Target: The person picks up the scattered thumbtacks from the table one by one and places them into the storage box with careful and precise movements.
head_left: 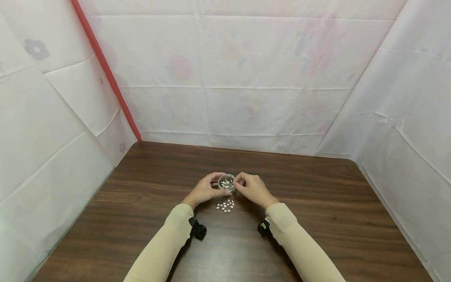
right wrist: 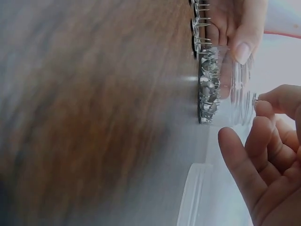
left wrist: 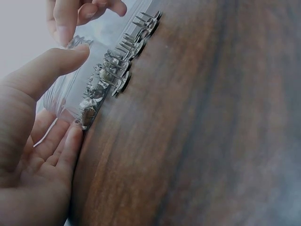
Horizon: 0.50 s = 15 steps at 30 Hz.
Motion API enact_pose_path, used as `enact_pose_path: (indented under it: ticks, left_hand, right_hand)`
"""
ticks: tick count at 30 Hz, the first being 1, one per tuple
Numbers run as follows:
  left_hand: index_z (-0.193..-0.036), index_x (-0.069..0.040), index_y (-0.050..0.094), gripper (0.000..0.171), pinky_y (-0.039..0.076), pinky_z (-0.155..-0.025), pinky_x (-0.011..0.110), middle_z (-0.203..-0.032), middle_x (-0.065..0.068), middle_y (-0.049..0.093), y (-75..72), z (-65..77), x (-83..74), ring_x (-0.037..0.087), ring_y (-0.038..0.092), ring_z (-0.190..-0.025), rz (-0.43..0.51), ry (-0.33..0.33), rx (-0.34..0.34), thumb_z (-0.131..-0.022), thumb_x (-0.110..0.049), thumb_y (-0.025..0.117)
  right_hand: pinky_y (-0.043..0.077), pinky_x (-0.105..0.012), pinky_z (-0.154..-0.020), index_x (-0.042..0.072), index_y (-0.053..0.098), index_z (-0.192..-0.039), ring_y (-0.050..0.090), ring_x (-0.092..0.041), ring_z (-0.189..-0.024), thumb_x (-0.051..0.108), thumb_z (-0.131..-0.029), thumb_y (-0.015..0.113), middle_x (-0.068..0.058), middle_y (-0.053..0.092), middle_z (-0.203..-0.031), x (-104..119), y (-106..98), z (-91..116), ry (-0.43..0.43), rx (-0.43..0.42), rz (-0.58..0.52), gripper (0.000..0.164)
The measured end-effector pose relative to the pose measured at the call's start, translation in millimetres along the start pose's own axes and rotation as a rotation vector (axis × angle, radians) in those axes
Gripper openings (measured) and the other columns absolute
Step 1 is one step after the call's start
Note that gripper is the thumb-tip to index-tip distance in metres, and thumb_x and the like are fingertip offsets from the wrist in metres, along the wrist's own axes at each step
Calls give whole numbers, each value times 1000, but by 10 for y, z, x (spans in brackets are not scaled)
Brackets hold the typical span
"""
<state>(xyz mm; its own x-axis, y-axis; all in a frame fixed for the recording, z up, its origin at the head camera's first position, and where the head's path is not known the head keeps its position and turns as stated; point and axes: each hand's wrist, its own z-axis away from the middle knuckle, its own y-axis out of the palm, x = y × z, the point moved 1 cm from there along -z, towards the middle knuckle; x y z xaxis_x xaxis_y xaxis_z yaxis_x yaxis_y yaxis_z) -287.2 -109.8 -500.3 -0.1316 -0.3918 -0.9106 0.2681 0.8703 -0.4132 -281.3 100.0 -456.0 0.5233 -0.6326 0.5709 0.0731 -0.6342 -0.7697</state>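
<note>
Wood-grain table (head_left: 229, 246); white sheets (head_left: 253, 51), 3 sides; red strip (head_left: 107, 70) left.

Dark wood-grain table (head_left: 317, 196) — creased white sheeting (head_left: 253, 58) around.

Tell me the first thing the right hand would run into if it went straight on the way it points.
Most likely the clear jar: the right hand, pinching a small metal stud, is at the jar's mouth. Depth is unclear, so it might pass just over toward the left hand.
</note>
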Motion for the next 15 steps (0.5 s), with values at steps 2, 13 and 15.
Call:
enact_pose_path:
  ticks: [2, 13, 15]
  left_hand:
    - [-127, -33, 50, 69, 48, -94, 42, -127, -5, 50, 1, 2, -5, 13, 51, -110, -5, -7, -3, -67, -45, 81]
    - [-126, -32, 51, 68, 49, -93, 41, -127, -6, 51, 2, -2, -29, 12, 51, -109, 2, -12, -13, -66, -43, 82]
    - [-127, -32, 51, 68, 48, -94, 40, -128, -6, 51, 3, -2, -35, 12, 51, -109, -1, -11, -12, -67, -44, 82]
  right_hand:
    - [37, -22, -43, 22, 64, -87, 43, -5, -45, 25, -91, 60, 9, 55, -61, -2, 12, -20, 6, 13, 2, 6]
    - [40, -22, -42, 20, 64, -89, 45, -7, -46, 25, -92, 59, 8, 56, -63, -36, 56, -159, 12, 57, -5, 7]
    - [40, -22, -41, 20, 64, -91, 45, -8, -46, 26, -92, 58, 8, 56, -63, -37, 58, -171, 23, 62, 2, 8]
